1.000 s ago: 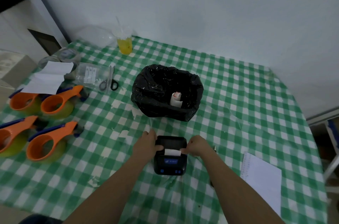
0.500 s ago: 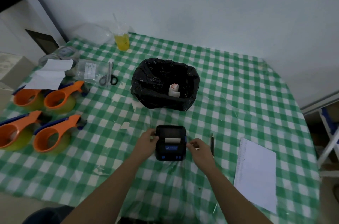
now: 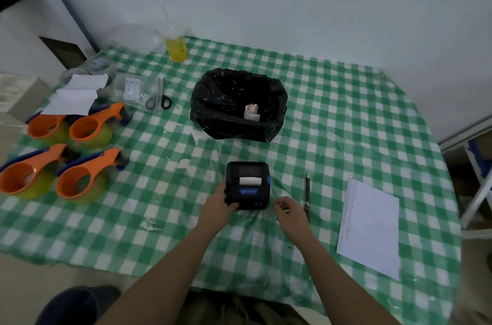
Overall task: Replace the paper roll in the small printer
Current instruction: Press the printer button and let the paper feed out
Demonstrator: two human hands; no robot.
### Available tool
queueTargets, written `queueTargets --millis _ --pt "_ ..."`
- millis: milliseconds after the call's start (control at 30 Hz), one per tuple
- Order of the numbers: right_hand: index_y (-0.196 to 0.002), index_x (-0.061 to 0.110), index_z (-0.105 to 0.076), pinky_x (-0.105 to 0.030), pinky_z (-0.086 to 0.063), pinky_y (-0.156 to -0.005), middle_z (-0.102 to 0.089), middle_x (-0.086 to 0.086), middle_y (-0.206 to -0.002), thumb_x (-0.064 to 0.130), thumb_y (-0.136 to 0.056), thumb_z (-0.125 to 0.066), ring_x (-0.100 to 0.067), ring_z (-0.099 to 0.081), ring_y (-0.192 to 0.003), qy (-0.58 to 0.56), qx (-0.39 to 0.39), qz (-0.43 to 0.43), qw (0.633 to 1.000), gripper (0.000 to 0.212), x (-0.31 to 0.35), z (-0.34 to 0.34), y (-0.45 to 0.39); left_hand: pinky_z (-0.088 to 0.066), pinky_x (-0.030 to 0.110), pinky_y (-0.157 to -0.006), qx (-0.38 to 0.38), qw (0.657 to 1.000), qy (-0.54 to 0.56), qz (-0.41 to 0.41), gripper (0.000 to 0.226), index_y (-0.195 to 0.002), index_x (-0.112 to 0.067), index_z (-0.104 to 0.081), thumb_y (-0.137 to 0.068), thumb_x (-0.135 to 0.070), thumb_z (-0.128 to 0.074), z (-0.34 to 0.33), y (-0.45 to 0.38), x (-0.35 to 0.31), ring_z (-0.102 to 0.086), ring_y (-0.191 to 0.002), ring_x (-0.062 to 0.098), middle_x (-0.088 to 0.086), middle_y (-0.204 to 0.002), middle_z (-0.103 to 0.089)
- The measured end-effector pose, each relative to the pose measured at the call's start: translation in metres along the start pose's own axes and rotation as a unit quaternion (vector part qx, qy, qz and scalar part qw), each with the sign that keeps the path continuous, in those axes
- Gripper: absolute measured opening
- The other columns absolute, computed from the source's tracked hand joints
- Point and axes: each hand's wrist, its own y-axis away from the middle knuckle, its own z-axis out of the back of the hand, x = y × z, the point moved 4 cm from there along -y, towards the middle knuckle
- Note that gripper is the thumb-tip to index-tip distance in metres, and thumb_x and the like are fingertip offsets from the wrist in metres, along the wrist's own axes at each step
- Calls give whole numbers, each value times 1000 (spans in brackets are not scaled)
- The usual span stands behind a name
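- While the printer sits on the green checked tablecloth near the table's front edge, lid down, a white paper tab shows at its slot.
- Head view, everything placed relative to the printer:
- Left hand is against the printer's left near corner, fingers wrapped on its side, gripping the body.
- Right hand is just right of the printer's near corner, not touching it; fingers loosely curled, thumb and forefinger close together. Can't tell if anything is pinched between them.
- Pen lies right of the printer, just past the right hand, roughly parallel to the printer's side.
- White sheet lies further right, beyond the pen.
- Black bin bag stands behind the printer, open; a small white paper roll is inside it.
- Four orange tape dispensers sit well left of the printer.
- Scissors lie behind-left; yellow drink bag at the far edge, behind-left.
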Motion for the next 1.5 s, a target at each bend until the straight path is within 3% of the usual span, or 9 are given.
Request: queueTargets --millis 167,400,567,767,1500 --pt "-88 16 -59 -36 -46 -69 -56 1 -79 13 -91 -52 -23 -56 -75 -6 4 13 1000 9 1 -1 -2 -47 48 -99 -17 1000 -23 0 60 -137 -13 -34 -85 -8 -63 -1 0 -1 -56 -118 31 15 -131 -57" --pt "-88 18 -59 -28 -43 -59 -55 3 -75 9 -91 -50 -21 -54 -69 -2 13 21 1000 12 -2 1 -1 -48 43 -98 -27 998 -55 16 61 -135 -10 -35 -82 -6 -65 -2 -4 -3 -55 -120 31 17 -130 -58" --pt "-89 17 -59 -31 -44 -64 -54 6 -72 10 -91 -50 -21 -54 -71 8 21 23 999 12 -5 -1 -1 -48 45 -99 -31 998 -51 21 61 -135 -10 -36 -82 -5 -65 -3 -3 -3 -55 -120 31 18 -130 -58" --pt "-88 15 -58 -22 -38 -49 -53 5 -69 6 -91 -48 -12 -48 -57 -7 27 23 999 14 -7 -3 1 -48 43 -98 -35 997 -61 23 61 -135 -9 -35 -82 -5 -65 -3 -4 -3 -55 -121 31 18 -129 -58" --pt "-94 11 -62 -22 -40 -51 -55 3 -75 8 -91 -49 -14 -51 -63 10 33 25 999 14 -12 -2 1 -47 43 -98 -34 996 -81 32 63 -136 -9 -32 -82 -7 -65 -5 -6 -2 -54 -122 32 20 -130 -57"
